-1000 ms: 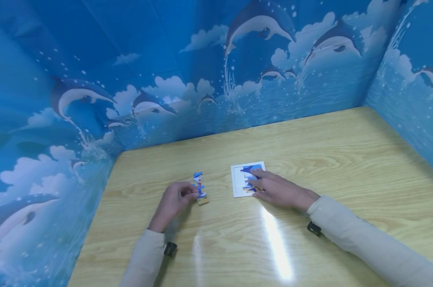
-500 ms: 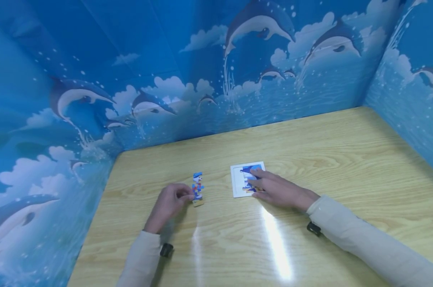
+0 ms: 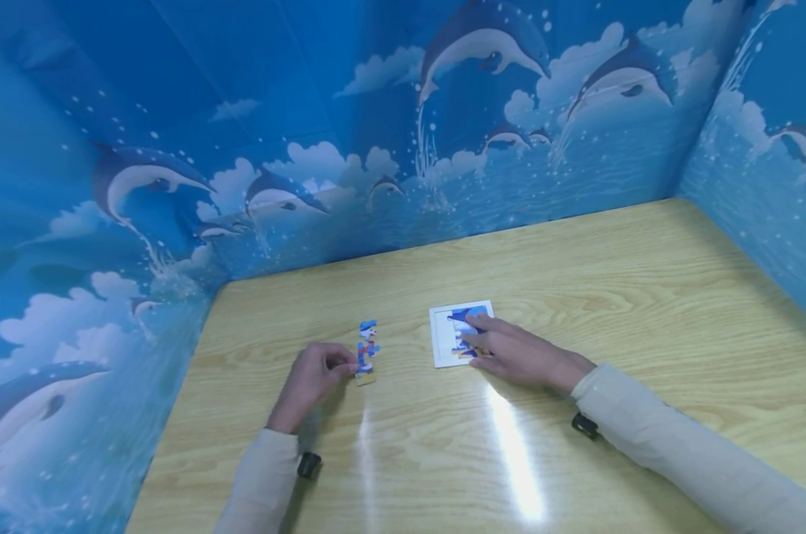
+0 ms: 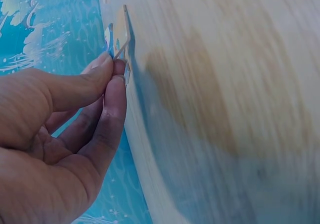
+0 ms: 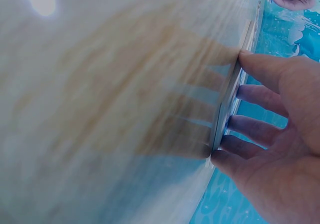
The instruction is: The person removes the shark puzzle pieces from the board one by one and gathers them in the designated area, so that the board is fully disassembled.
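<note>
In the head view, my left hand [image 3: 317, 377] is at the lower end of a short upright strip of puzzle pieces [image 3: 368, 337]. Thumb and fingertips pinch a thin jigsaw piece [image 4: 121, 34] with a sandy-coloured area, seen tilted up from the table in the left wrist view. To the right lies a square puzzle board [image 3: 443, 354] with a white border, its right part filled with blue, white and tan pieces. My right hand [image 3: 519, 354] rests on that filled part with extended, spread fingers; the thumb and little finger touch the board's edge [image 5: 223, 104] in the right wrist view.
Both hands work over a wood-grain table [image 3: 609, 297]. Behind and at the sides hang blue dolphin-print sheets [image 3: 349, 111] that meet the table's far edge. A bright light reflection [image 3: 514, 452] runs down the tabletop. Black wrist cameras [image 3: 584, 426] sit under both sleeves.
My left hand has shifted slightly left, and the lower pieces of the strip have moved left with it, more in line with the top. My right hand and the board stay put.
</note>
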Demonstrator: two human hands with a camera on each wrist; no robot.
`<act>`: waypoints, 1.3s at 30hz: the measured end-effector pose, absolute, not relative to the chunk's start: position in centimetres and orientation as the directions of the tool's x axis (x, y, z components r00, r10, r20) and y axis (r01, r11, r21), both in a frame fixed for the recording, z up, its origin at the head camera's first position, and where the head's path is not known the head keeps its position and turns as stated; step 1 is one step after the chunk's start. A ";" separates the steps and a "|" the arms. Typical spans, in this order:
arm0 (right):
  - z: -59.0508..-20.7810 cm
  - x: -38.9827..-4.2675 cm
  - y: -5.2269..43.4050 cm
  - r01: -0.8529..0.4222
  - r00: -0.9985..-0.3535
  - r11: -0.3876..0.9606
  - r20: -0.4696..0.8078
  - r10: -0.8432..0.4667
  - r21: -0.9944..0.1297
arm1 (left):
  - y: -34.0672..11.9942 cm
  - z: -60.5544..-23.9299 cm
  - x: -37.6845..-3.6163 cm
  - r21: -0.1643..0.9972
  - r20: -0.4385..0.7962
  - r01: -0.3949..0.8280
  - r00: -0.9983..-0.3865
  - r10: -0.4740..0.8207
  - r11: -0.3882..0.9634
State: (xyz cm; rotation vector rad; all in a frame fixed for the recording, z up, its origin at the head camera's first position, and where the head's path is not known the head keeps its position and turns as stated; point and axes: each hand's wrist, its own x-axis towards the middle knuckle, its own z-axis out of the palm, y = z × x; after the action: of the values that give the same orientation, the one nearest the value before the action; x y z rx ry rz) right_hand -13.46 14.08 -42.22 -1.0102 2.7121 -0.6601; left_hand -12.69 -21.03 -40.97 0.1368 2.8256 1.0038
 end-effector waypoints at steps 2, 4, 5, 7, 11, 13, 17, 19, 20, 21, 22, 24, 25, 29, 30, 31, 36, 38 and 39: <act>-42.2 -13.4 14.1 -0.579 -0.755 0.671 -0.005 -0.656 -0.463 | -21.0 -41.0 -12.7 0.630 -0.096 0.039 -0.987 0.128 0.776; -42.2 -13.4 14.1 -0.580 -0.754 0.669 -0.003 -0.656 -0.465 | -20.8 -41.0 -12.7 0.626 -0.098 0.031 -0.988 0.118 0.779; -42.2 -13.4 14.1 -0.581 -0.754 0.668 -0.001 -0.657 -0.465 | -20.7 -41.0 -12.7 0.624 -0.098 0.028 -0.989 0.114 0.781; -42.2 -13.4 14.1 -0.581 -0.754 0.666 0.000 -0.657 -0.468 | -20.6 -41.0 -12.8 0.619 -0.096 0.028 -0.989 0.111 0.785; -42.3 -13.4 14.1 -0.573 -0.758 0.669 -0.004 -0.653 -0.474 | -20.4 -41.2 -12.9 0.601 -0.086 0.031 -0.991 0.103 0.799; -42.3 -13.4 14.1 -0.571 -0.759 0.670 -0.006 -0.651 -0.474 | -20.4 -41.3 -13.0 0.590 -0.077 0.034 -0.992 0.098 0.807; -42.4 -13.4 14.1 -0.570 -0.761 0.670 -0.004 -0.649 -0.475 | -20.4 -41.5 -13.0 0.579 -0.062 0.039 -0.994 0.092 0.814; -42.5 -13.4 14.1 -0.569 -0.761 0.670 -0.004 -0.649 -0.477 | -20.4 -41.5 -13.0 0.579 -0.057 0.041 -0.994 0.090 0.814; -42.5 -13.4 14.1 -0.569 -0.761 0.670 -0.004 -0.649 -0.477 | -20.4 -41.6 -13.1 0.578 -0.054 0.041 -0.995 0.089 0.815; -42.5 -13.4 14.1 -0.568 -0.761 0.671 -0.004 -0.648 -0.477 | -20.4 -41.6 -13.1 0.577 -0.053 0.041 -0.995 0.088 0.816; -42.5 -13.4 14.1 -0.568 -0.761 0.670 -0.004 -0.648 -0.477 | -20.4 -41.6 -13.1 0.576 -0.052 0.041 -0.995 0.087 0.816; -42.5 -13.4 14.1 -0.567 -0.762 0.671 -0.005 -0.647 -0.478 | -20.4 -41.7 -13.1 0.574 -0.053 0.041 -0.995 0.086 0.818; -42.5 -13.4 14.1 -0.567 -0.762 0.672 -0.004 -0.647 -0.477 | -20.3 -41.7 -13.1 0.573 -0.052 0.042 -0.995 0.087 0.819; -42.4 -13.5 14.1 -0.566 -0.763 0.674 -0.008 -0.646 -0.476 | -20.3 -41.7 -13.2 0.573 -0.053 0.041 -0.995 0.088 0.819; -42.4 -13.5 14.1 -0.565 -0.763 0.675 -0.009 -0.646 -0.475 | -20.3 -41.7 -13.2 0.572 -0.055 0.040 -0.995 0.087 0.819; -42.4 -13.5 14.1 -0.567 -0.762 0.674 -0.009 -0.647 -0.472 | -20.3 -41.7 -13.2 0.571 -0.055 0.040 -0.995 0.087 0.820; -42.4 -13.5 14.1 -0.576 -0.758 0.673 -0.004 -0.652 -0.465 | -20.3 -41.7 -13.2 0.566 -0.052 0.042 -0.995 0.087 0.823; -42.4 -13.5 14.1 -0.576 -0.758 0.674 -0.006 -0.652 -0.463 | -20.2 -41.7 -13.3 0.566 -0.053 0.040 -0.995 0.085 0.824; -42.4 -13.5 14.2 -0.575 -0.758 0.675 -0.009 -0.652 -0.463 | -20.2 -41.7 -13.2 0.566 -0.056 0.036 -0.995 0.082 0.824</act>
State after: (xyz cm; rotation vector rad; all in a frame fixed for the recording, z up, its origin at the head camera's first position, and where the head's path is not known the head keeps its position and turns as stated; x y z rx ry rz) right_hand -13.52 14.15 -42.39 -1.0025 2.7134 -0.6610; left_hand -13.25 -20.21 -41.69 0.0948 2.9252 0.9048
